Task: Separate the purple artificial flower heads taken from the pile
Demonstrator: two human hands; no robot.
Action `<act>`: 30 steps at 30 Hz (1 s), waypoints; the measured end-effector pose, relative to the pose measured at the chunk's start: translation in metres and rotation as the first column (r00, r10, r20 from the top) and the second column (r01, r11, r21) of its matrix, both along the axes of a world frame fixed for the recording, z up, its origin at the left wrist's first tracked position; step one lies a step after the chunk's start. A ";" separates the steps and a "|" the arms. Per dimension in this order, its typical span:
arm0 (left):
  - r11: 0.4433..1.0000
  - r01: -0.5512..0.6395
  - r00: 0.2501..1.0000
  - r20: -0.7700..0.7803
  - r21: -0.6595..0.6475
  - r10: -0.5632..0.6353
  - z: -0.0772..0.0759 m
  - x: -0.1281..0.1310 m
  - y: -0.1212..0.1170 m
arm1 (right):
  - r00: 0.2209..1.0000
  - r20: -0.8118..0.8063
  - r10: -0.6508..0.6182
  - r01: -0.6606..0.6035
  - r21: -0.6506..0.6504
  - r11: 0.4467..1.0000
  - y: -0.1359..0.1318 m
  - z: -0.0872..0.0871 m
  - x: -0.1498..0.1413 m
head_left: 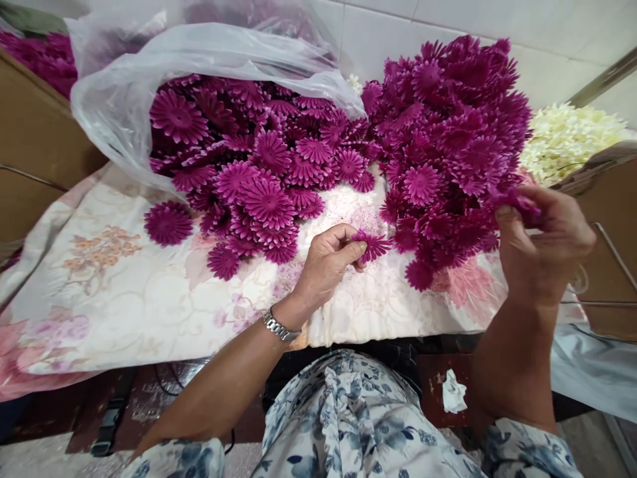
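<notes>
My left hand [332, 261], with a metal watch on its wrist, pinches a purple artificial flower [374, 246] between thumb and fingers, just above the cloth. At the right, my raised right hand [547, 229] is closed on another purple artificial flower [515, 201], partly covered by the fingers. Behind that hand rises a tall heap of purple artificial flowers [448, 133]. A second pile of flat purple flower heads [269, 199] spills from a clear plastic bag [114, 106] at the left. One loose flower head [168, 223] lies at the pile's left edge.
A floral cloth [164, 299] covers the table. Cream-coloured flowers [572, 136] stand at the back right, by a cardboard box [610, 245]. Another cardboard box [40, 126] is on the left. White tiles [371, 40] line the wall. A crumpled white paper [454, 392] lies below the table edge.
</notes>
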State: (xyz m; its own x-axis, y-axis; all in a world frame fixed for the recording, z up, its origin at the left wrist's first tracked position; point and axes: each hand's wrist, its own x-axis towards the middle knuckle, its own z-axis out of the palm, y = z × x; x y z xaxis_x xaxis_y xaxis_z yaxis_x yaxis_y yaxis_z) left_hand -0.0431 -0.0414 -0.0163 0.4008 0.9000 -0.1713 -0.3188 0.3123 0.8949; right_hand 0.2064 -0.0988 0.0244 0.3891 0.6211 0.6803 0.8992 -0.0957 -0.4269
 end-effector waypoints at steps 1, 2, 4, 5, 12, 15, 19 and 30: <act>1.000 0.003 1.000 -0.008 -0.006 -0.003 0.001 0.000 0.000 | 0.997 0.074 -0.035 0.039 -0.050 0.998 0.000 0.004 0.009; 1.000 0.003 1.000 -0.011 -0.010 -0.004 0.002 0.000 0.000 | 0.988 0.143 -0.059 0.070 -0.074 0.995 -0.001 0.007 0.016; 1.000 0.002 1.000 -0.012 -0.012 -0.002 0.002 0.001 0.000 | 0.960 0.264 -0.095 0.106 -0.026 0.994 -0.003 0.009 0.018; 1.000 0.002 1.000 -0.010 -0.013 -0.002 0.002 0.002 0.000 | 0.948 0.300 -0.108 0.106 0.023 0.994 -0.004 0.008 0.013; 0.999 0.052 0.998 0.024 0.013 -0.052 -0.002 0.004 -0.002 | 0.878 0.069 0.473 -0.465 -0.103 0.879 0.000 -0.016 -0.078; 0.997 0.074 0.996 0.045 0.008 -0.074 -0.003 0.003 -0.003 | 0.782 -0.252 0.570 -0.616 -0.173 0.768 0.006 -0.026 -0.102; 0.996 0.076 0.996 0.043 0.040 -0.078 -0.003 0.002 -0.003 | 0.689 -0.502 0.522 -0.636 -0.076 0.768 0.008 -0.037 -0.103; 0.978 0.181 0.984 -0.021 0.107 -0.179 -0.002 0.000 -0.005 | 0.647 -0.596 0.475 -0.634 -0.073 0.770 0.003 -0.045 -0.100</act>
